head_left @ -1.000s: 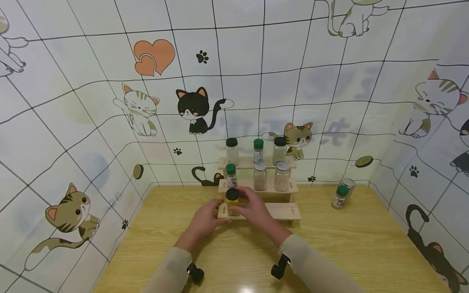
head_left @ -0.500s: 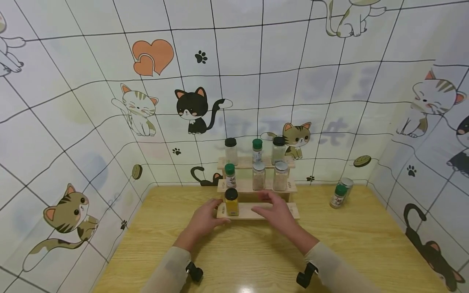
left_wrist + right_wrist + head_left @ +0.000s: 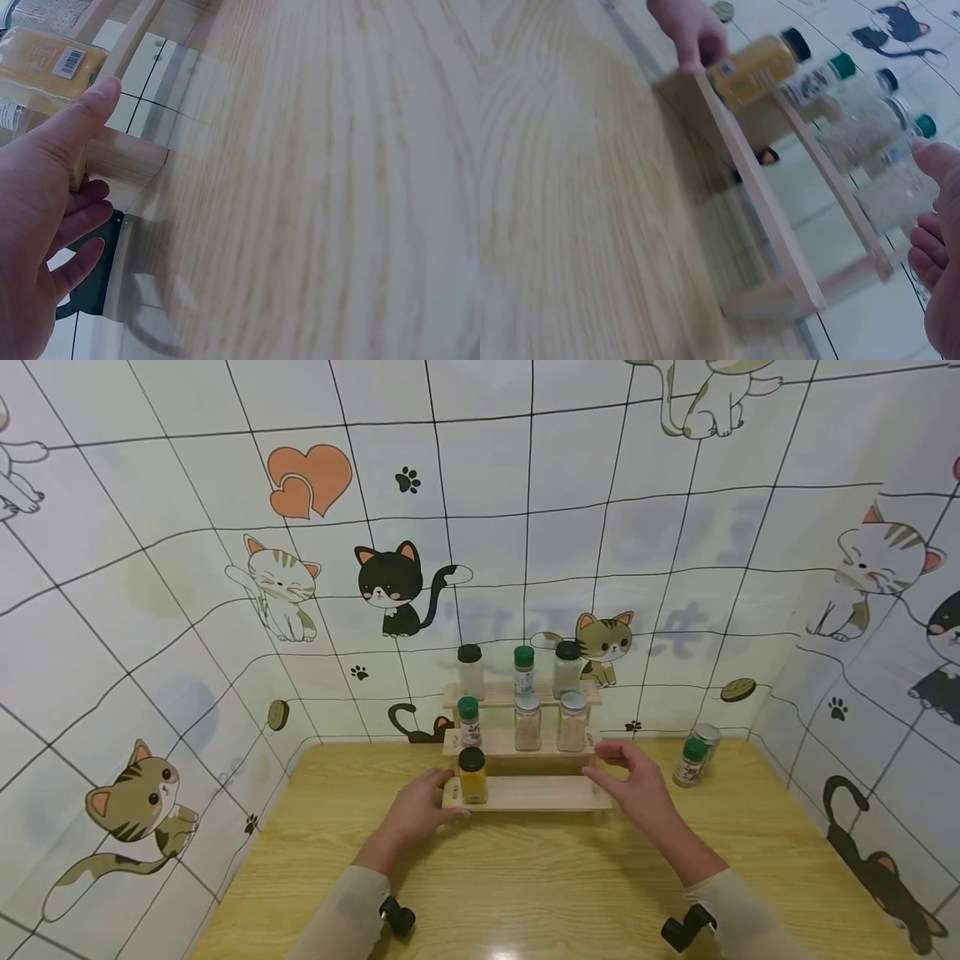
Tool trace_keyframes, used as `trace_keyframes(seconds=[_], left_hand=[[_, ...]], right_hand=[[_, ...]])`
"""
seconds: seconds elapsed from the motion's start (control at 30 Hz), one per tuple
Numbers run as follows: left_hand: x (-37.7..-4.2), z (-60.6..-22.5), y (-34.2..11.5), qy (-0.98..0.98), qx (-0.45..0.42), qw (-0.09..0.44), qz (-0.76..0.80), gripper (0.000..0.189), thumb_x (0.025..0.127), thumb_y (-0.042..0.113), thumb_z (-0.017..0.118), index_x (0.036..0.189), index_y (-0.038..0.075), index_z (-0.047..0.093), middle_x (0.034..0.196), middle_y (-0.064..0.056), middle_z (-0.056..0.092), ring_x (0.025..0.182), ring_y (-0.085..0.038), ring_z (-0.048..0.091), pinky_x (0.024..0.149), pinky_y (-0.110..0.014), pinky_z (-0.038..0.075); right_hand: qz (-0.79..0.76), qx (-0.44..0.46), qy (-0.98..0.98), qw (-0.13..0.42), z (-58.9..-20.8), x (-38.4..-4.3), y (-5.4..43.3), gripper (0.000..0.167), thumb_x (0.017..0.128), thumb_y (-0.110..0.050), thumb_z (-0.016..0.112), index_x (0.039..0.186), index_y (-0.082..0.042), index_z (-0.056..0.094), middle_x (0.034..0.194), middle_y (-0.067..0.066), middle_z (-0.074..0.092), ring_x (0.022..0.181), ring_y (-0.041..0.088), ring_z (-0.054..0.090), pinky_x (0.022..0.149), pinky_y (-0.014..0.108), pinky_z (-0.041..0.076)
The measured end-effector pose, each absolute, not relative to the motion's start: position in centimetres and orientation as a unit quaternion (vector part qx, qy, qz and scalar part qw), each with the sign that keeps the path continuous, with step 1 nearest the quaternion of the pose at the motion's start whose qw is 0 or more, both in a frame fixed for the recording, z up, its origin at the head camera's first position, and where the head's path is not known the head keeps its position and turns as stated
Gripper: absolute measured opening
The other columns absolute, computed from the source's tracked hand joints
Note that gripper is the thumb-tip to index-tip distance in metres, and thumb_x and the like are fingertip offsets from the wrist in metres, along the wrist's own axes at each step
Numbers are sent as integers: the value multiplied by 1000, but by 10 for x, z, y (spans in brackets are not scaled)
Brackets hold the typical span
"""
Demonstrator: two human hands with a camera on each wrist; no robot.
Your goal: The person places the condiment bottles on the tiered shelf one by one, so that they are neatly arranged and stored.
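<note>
A three-step wooden spice rack (image 3: 542, 793) stands against the back wall. My left hand (image 3: 417, 806) holds the left end of its lowest step, thumb along the edge and fingers curled behind, as the left wrist view shows. Beside it on that step stands a yellow spice jar (image 3: 473, 779) with a black lid. My right hand (image 3: 637, 785) is by the rack's right end with fingers apart and nothing in them. On the middle step are a green-lidded bottle (image 3: 469, 727) and two silver-lidded jars, one of them a grainy jar (image 3: 527, 727).
The top step bears two black-lidded jars, including a jar (image 3: 470, 677) at left, and a green-capped bottle (image 3: 523, 675). Right of the rack, a green-capped bottle (image 3: 688, 767) and a silver-lidded container (image 3: 707, 739) stand on the wooden table (image 3: 525, 877). Cat-patterned sheeting encloses the back and sides.
My right hand has let go of the yellow spice jar and moved right along the lowest step to the rack's right end. The left hand has stayed at the left end.
</note>
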State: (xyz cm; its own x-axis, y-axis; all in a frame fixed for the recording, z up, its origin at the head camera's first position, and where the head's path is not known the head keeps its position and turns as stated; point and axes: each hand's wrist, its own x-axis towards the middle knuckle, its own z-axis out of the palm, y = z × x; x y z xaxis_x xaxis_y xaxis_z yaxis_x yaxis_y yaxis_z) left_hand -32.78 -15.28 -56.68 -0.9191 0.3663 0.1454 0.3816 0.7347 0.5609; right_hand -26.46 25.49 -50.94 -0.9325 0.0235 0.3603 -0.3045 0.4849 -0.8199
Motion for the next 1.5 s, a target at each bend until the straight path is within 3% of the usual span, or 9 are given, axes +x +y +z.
trace_keyframes(seconds=[0.2,0.4,0.53,0.73,0.8,1.1,1.33,1.5], left_hand=[[-328,-569,-154,-930,-197,11,-309,92,87,62,91,155,9,61,154,-12,63,143,-38,59,117,-60,49],[-329,-570,-154,-930,-195,12,-310,91,86,63,91,154,9,62,153,-11,64,142,-37,60,116,-59,50],[-330,-571,-154,-931,-194,12,-310,90,86,63,91,154,11,63,152,-9,65,140,-35,61,116,-57,50],[-329,-571,-152,-932,-192,10,-309,89,87,62,91,154,11,62,151,-8,65,139,-33,62,115,-57,51],[-328,-570,-152,-932,-190,8,-308,89,87,61,91,154,11,62,153,-9,64,141,-34,61,116,-57,51],[-331,-573,-153,-935,-194,19,-295,88,87,61,91,154,11,62,152,-9,65,140,-34,62,115,-56,51],[-331,-574,-153,-933,-199,18,-298,89,87,63,90,153,10,62,151,-9,65,138,-33,63,114,-55,52],[-330,-573,-152,-933,-198,21,-301,88,87,62,91,152,10,63,149,-9,66,137,-32,63,114,-55,52]], right_hand=[[468,33,-857,213,-508,-266,300,49,106,-31,80,140,-2,60,140,19,62,127,38,60,96,26,50],[436,-20,-856,278,-514,-269,337,56,104,-32,82,143,0,57,140,19,56,123,39,58,89,19,46],[423,-55,-858,284,-518,-272,351,62,104,-35,81,147,2,54,139,23,53,123,40,55,86,22,44],[413,-92,-864,274,-525,-277,363,68,103,-27,82,152,7,49,141,29,48,127,46,52,101,58,50],[406,-95,-867,274,-529,-279,368,70,103,-26,82,154,7,47,140,31,46,126,48,51,100,63,49],[389,-114,-870,280,-547,-291,378,72,101,-24,84,154,5,46,138,32,44,122,47,48,93,60,45],[374,-139,-866,301,-562,-298,380,63,102,-19,84,150,3,50,132,31,46,117,44,49,83,48,42],[377,-136,-861,312,-569,-302,379,56,103,-15,83,146,1,52,133,31,45,118,45,52,87,51,45]])
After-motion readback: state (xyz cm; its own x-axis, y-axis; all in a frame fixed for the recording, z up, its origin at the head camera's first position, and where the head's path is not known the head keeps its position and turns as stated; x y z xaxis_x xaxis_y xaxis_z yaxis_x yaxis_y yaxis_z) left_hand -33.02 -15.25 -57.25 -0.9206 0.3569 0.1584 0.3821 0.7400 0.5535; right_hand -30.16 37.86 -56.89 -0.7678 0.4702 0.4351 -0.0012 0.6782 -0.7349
